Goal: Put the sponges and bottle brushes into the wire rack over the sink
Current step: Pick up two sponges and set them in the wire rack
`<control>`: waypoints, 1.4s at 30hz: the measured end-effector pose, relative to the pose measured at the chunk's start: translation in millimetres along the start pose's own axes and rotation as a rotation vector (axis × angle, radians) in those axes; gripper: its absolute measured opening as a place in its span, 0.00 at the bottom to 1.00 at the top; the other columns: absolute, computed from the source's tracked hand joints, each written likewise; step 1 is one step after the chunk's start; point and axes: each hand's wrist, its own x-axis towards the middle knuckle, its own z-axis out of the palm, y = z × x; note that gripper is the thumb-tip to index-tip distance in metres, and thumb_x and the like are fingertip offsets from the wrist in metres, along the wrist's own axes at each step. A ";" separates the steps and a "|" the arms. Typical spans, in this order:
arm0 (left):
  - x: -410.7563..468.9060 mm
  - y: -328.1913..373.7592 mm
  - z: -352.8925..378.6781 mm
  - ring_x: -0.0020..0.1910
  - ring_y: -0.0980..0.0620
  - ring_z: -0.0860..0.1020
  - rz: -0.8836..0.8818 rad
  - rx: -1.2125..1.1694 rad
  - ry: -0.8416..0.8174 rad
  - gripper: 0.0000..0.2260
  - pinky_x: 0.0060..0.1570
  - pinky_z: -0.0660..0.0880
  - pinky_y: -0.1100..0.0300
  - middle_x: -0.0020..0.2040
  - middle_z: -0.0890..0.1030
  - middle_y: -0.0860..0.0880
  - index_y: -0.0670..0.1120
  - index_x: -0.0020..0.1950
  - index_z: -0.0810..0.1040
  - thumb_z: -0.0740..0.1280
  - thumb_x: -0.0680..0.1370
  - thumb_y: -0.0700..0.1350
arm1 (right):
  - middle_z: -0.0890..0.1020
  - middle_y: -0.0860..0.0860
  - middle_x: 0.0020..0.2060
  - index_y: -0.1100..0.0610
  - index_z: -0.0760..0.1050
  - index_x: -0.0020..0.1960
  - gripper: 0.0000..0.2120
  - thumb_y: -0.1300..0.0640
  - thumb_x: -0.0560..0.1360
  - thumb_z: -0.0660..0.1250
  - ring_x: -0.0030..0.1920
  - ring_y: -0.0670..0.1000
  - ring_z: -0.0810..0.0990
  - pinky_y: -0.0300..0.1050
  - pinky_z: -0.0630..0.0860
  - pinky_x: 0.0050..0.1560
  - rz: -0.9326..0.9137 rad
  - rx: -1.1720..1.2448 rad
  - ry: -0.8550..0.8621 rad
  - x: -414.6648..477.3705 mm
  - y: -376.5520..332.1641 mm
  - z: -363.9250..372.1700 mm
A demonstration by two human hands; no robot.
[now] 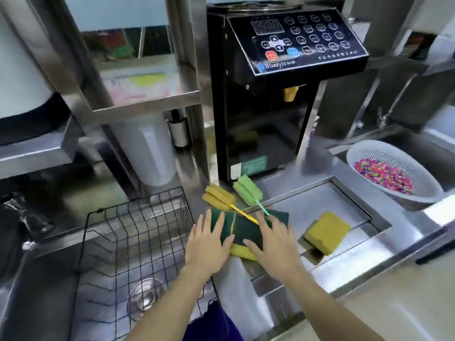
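Observation:
Green-topped sponges (246,231) with yellow undersides lie side by side on the steel counter. My left hand (209,244) rests flat on the left one and my right hand (273,244) on the right one, fingers spread. A yellow bottle brush (219,196) and a green bottle brush (247,190) lie behind them, handles running over the sponges. Another sponge (327,230), yellow side up, sits to the right. The black wire rack (138,232) spans the sink on the left with nothing in it.
A black dispensing machine (278,94) stands behind the brushes. A white colander (394,173) of coloured bits sits at the right. A glass (145,299) lies in the sink (44,291) under the rack. Steel shelving (138,102) and a white container (150,151) stand at the back left.

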 end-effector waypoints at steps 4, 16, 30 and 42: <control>-0.2 -4.0 7.3 0.73 0.43 0.63 -0.096 -0.064 -0.039 0.28 0.73 0.56 0.49 0.78 0.55 0.41 0.53 0.77 0.51 0.50 0.79 0.61 | 0.81 0.57 0.53 0.60 0.66 0.62 0.31 0.34 0.74 0.51 0.51 0.59 0.81 0.50 0.75 0.45 0.163 0.128 -0.234 -0.3 -5.9 0.2; 8.5 12.3 -6.4 0.65 0.46 0.69 -0.486 -0.543 -0.004 0.35 0.63 0.61 0.50 0.63 0.71 0.46 0.44 0.66 0.67 0.73 0.66 0.60 | 0.74 0.59 0.53 0.59 0.62 0.64 0.37 0.46 0.65 0.75 0.39 0.56 0.76 0.38 0.71 0.19 0.898 1.285 -0.533 19.8 -0.3 7.2; -8.0 -0.8 -42.6 0.55 0.45 0.80 -0.609 -1.547 0.084 0.29 0.59 0.76 0.42 0.57 0.79 0.45 0.45 0.63 0.64 0.75 0.68 0.44 | 0.79 0.52 0.32 0.54 0.77 0.46 0.08 0.52 0.69 0.70 0.29 0.51 0.72 0.43 0.73 0.31 0.625 1.710 -0.717 20.0 -3.5 -31.6; -61.6 -87.6 -61.4 0.53 0.42 0.81 -0.834 -1.595 0.389 0.15 0.51 0.78 0.49 0.54 0.82 0.43 0.43 0.56 0.77 0.71 0.72 0.46 | 0.84 0.50 0.46 0.52 0.78 0.54 0.11 0.52 0.74 0.66 0.44 0.50 0.80 0.45 0.72 0.44 0.322 1.703 -0.828 40.6 -73.4 -29.4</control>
